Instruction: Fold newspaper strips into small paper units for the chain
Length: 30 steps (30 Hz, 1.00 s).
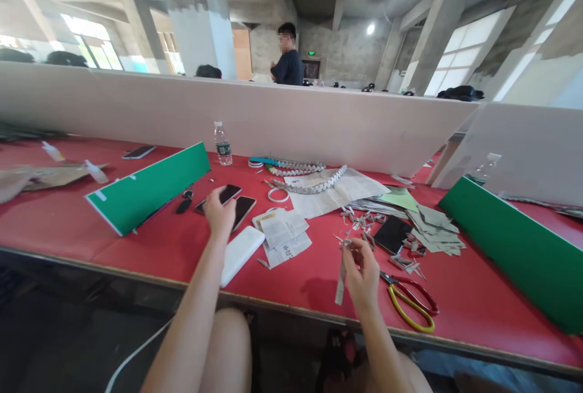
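Note:
My left hand (219,212) reaches forward over the red table (68,223) and rests on a black phone (226,194); whether it grips the phone I cannot tell. A second dark phone (245,206) lies right beside it. My right hand (362,271) pinches the top of a narrow folded newspaper strip (340,277) that hangs down near the table's front edge. A white power bank (240,253) lies between my arms, next to cut newspaper pieces (281,234).
Red and yellow scissors (410,302) lie right of my right hand. Folded paper chains (310,177), a water bottle (223,144), a dark tablet (392,234), paper scraps and two green boards (150,186) (519,247) fill the table. A person (288,56) stands behind the white partition.

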Each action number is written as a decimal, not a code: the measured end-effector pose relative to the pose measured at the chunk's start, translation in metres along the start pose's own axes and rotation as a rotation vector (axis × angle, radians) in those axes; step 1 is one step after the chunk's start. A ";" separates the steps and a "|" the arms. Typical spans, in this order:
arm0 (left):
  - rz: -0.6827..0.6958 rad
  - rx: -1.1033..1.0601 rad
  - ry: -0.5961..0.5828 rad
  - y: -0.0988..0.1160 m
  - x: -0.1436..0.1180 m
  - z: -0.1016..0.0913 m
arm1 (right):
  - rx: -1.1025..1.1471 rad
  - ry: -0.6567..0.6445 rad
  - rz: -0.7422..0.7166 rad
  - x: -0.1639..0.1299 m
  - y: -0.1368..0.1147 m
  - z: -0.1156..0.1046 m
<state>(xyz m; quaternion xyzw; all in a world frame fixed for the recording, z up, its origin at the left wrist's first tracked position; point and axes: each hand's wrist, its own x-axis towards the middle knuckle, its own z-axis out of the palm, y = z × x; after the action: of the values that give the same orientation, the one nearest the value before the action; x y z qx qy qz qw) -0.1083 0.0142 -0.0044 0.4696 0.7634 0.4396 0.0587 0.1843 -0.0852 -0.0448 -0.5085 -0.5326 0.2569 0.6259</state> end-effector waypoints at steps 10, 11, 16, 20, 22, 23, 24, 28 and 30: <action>0.062 0.679 -0.443 -0.082 0.107 0.007 | -0.055 -0.101 0.033 0.001 0.008 0.014; 0.097 0.700 -0.451 -0.084 0.109 0.010 | -0.050 -0.086 0.041 0.003 0.008 0.015; 0.086 0.768 -0.422 -0.083 0.110 0.010 | -0.087 -0.075 0.013 0.008 0.004 0.018; 0.143 0.847 -0.424 -0.058 0.095 -0.001 | -0.123 -0.118 0.005 0.004 0.002 0.015; 0.229 0.858 -0.407 -0.032 0.074 0.001 | -0.125 -0.126 -0.002 0.003 0.002 0.013; 0.274 0.845 -0.404 -0.016 0.059 0.005 | -0.123 -0.124 -0.009 0.003 0.002 0.012; 0.320 0.815 -0.407 0.000 0.041 0.011 | -0.120 -0.118 -0.017 0.003 0.003 0.011; 0.494 0.675 -0.471 0.051 -0.051 0.046 | -0.098 -0.094 -0.024 0.004 0.002 0.007; 0.566 0.627 -0.496 0.059 -0.094 0.061 | -0.090 -0.085 -0.022 0.004 0.002 0.004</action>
<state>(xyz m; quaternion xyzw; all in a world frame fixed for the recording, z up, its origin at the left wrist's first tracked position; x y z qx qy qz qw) 0.0136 -0.0104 -0.0283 0.7441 0.6646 0.0623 -0.0273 0.1823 -0.0796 -0.0452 -0.5190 -0.5753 0.2469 0.5820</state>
